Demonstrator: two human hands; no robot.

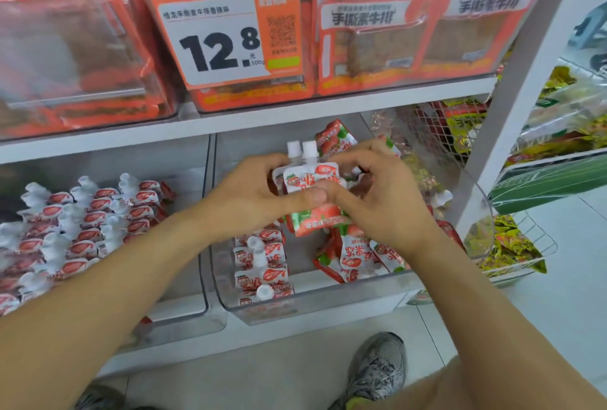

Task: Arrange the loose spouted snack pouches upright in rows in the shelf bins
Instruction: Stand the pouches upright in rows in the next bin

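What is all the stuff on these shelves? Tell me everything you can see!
Held pouches: two at least, white and red with white caps, in both hands above the right bin.
Right bin: one, clear, lower shelf; a short upright row of pouches at its left, loose pouches lying at its right.
Left bin: one, clear, lower shelf, filled with rows of pouches.
Price tag: one, orange and white, reads 12.8, upper shelf.
Orange packets: many, upper shelf bins.
Wire baskets: white, at right, holding yellow packets.
Shoe: one, grey, on the floor.
Left hand: grips the held pouches.
Right hand: grips the held pouches.
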